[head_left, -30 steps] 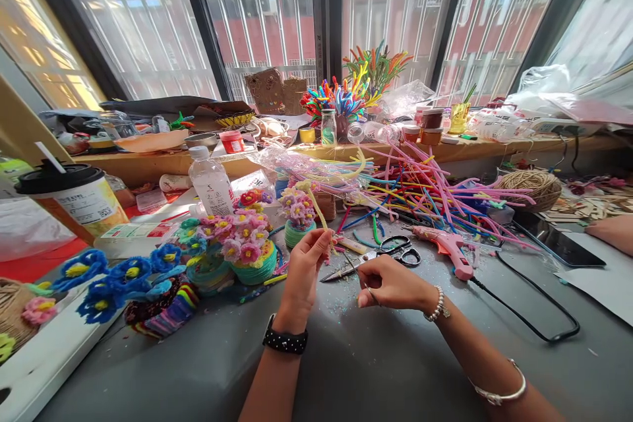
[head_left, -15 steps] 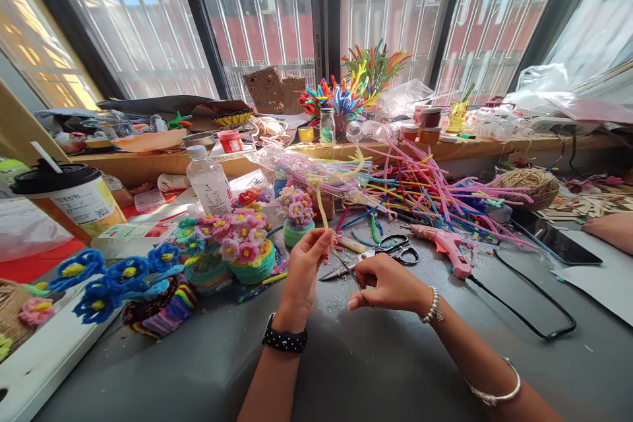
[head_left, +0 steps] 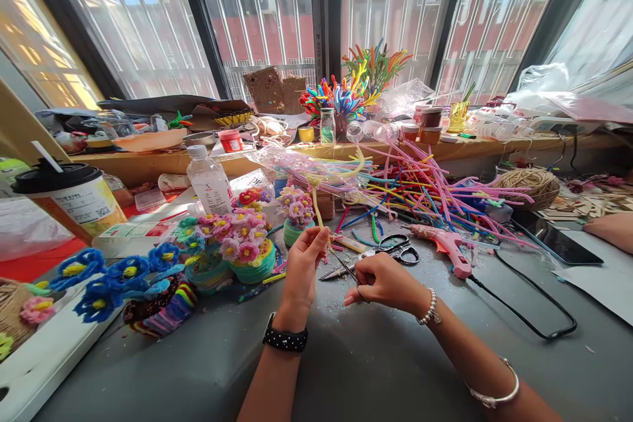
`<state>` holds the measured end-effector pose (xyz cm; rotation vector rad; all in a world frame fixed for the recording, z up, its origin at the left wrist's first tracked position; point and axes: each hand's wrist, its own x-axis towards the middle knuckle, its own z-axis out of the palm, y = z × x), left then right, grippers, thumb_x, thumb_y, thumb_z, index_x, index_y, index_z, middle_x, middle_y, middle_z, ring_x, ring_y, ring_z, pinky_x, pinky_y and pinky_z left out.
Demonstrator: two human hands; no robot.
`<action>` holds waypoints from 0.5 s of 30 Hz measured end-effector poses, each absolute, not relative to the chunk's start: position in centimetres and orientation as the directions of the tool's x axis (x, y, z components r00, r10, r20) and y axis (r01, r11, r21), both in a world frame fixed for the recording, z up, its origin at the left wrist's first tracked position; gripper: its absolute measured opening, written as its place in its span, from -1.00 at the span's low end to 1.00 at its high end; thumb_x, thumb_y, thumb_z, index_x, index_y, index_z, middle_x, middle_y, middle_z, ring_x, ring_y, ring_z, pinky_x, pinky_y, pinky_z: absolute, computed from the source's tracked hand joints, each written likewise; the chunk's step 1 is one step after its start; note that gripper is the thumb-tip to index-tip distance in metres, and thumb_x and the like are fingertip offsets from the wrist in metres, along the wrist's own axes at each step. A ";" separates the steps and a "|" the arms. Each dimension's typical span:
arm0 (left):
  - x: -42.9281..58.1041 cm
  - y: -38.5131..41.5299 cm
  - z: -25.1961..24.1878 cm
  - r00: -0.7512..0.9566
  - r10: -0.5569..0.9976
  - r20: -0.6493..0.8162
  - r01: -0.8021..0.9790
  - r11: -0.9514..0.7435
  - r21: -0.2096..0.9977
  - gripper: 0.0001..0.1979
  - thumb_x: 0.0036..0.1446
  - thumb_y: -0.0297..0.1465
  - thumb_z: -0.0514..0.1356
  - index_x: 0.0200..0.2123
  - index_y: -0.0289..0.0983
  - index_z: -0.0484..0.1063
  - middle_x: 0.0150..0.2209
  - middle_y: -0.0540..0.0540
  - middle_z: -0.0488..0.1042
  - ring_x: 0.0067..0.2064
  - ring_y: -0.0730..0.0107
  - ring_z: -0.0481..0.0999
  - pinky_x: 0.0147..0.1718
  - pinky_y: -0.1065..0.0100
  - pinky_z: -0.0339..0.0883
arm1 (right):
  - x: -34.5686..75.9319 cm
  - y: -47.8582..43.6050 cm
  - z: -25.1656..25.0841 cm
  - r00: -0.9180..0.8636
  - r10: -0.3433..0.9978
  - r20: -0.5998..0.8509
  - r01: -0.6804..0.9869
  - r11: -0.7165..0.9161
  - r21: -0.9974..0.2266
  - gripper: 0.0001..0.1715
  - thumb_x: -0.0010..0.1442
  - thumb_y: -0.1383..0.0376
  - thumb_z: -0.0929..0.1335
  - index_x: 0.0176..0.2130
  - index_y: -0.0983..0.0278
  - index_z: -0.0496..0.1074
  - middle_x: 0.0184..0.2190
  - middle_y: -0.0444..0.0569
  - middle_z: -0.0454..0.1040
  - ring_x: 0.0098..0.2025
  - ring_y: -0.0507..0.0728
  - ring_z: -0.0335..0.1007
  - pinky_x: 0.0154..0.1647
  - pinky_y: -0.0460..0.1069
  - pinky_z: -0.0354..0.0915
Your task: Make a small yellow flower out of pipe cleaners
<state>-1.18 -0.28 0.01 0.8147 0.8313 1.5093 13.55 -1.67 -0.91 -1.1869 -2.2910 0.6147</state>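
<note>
My left hand pinches a pale yellow pipe cleaner, which stands up from the fingertips with a knot-like bend at its top. In my right hand is a pair of small scissors, its thin blades pointing left at the pipe cleaner's lower end, just beneath my left fingers. The handles are mostly hidden by my curled fingers. Behind my hands, a larger pair of black-handled scissors lies on the grey table. Pots of pink pipe-cleaner flowers stand left of my left hand.
A pink glue gun with a black cord lies at right, near a phone. Loose pipe cleaners heap up behind. Blue flowers, a water bottle and a drink cup stand left. Another person's hand rests far right.
Both hands have shifted very slightly left and the pipe cleaner's top has moved a little left with them. The grips look the same.
</note>
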 end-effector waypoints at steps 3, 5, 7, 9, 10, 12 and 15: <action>-1.2 -0.2 0.0 -0.111 0.993 0.052 -0.517 -0.102 0.850 -0.80 -0.26 -0.38 0.27 -0.49 -0.31 0.36 -0.59 0.09 0.33 -0.60 0.71 0.17 -0.60 0.60 0.06 | 13.4 -1.6 -0.9 -0.485 0.847 0.219 0.617 0.509 -0.601 -0.47 -0.13 0.03 0.35 -0.74 0.30 0.05 -0.78 -0.25 0.04 -0.66 -0.08 -0.13 -0.66 -0.13 -0.16; -1.2 -0.2 0.0 -0.130 0.990 0.060 -0.529 -0.120 0.840 -0.79 -0.25 -0.38 0.27 -0.48 -0.31 0.35 -0.57 0.09 0.33 -0.60 0.71 0.17 -0.60 0.60 0.07 | 13.4 -1.6 -0.9 -0.476 0.850 0.224 0.610 0.503 -0.613 -0.47 -0.12 0.06 0.36 -0.75 0.30 0.03 -0.79 -0.25 0.03 -0.67 -0.08 -0.13 -0.66 -0.13 -0.15; -1.2 -0.2 0.0 -0.144 0.988 0.062 -0.535 -0.131 0.835 -0.79 -0.24 -0.38 0.27 -0.46 -0.31 0.33 -0.56 0.09 0.33 -0.60 0.71 0.17 -0.59 0.60 0.07 | 13.4 -1.6 -1.0 -0.474 0.851 0.227 0.598 0.500 -0.626 -0.47 -0.11 0.08 0.35 -0.76 0.29 0.02 -0.79 -0.25 0.03 -0.67 -0.08 -0.13 -0.67 -0.13 -0.15; -1.3 -0.2 0.0 -0.150 0.987 0.060 -0.533 -0.132 0.836 -0.78 -0.24 -0.38 0.27 -0.46 -0.30 0.33 -0.55 0.08 0.33 -0.60 0.70 0.18 -0.59 0.60 0.08 | 13.3 -1.5 -1.1 -0.473 0.853 0.222 0.585 0.492 -0.645 -0.47 -0.09 0.09 0.34 -0.76 0.29 0.01 -0.80 -0.26 0.02 -0.68 -0.09 -0.12 -0.67 -0.14 -0.15; -1.3 -0.2 -0.1 -0.155 0.986 0.056 -0.531 -0.131 0.837 -0.78 -0.24 -0.37 0.27 -0.46 -0.30 0.32 -0.55 0.08 0.33 -0.59 0.69 0.18 -0.59 0.59 0.09 | 13.3 -1.5 -1.2 -0.469 0.855 0.220 0.579 0.486 -0.654 -0.47 -0.09 0.09 0.34 -0.76 0.29 0.01 -0.80 -0.26 0.01 -0.68 -0.09 -0.12 -0.68 -0.14 -0.15; -1.3 -0.2 0.0 -0.170 0.984 0.049 -0.522 -0.132 0.843 -0.76 -0.26 -0.35 0.27 -0.46 -0.29 0.33 -0.54 0.09 0.32 -0.59 0.68 0.18 -0.58 0.58 0.10 | 13.3 -1.4 -1.3 -0.463 0.863 0.204 0.573 0.467 -0.673 -0.46 -0.12 0.07 0.35 -0.76 0.29 0.01 -0.79 -0.26 0.00 -0.68 -0.09 -0.13 -0.69 -0.14 -0.16; -1.3 -0.3 0.0 -0.158 0.987 0.035 -0.496 -0.110 0.861 -0.76 -0.27 -0.34 0.27 -0.47 -0.29 0.33 -0.55 0.09 0.30 -0.58 0.67 0.17 -0.57 0.58 0.10 | 13.3 -1.3 -1.6 -0.475 0.858 0.194 0.552 0.462 -0.694 -0.46 -0.16 0.03 0.36 -0.75 0.30 0.04 -0.78 -0.26 0.01 -0.67 -0.09 -0.13 -0.68 -0.15 -0.16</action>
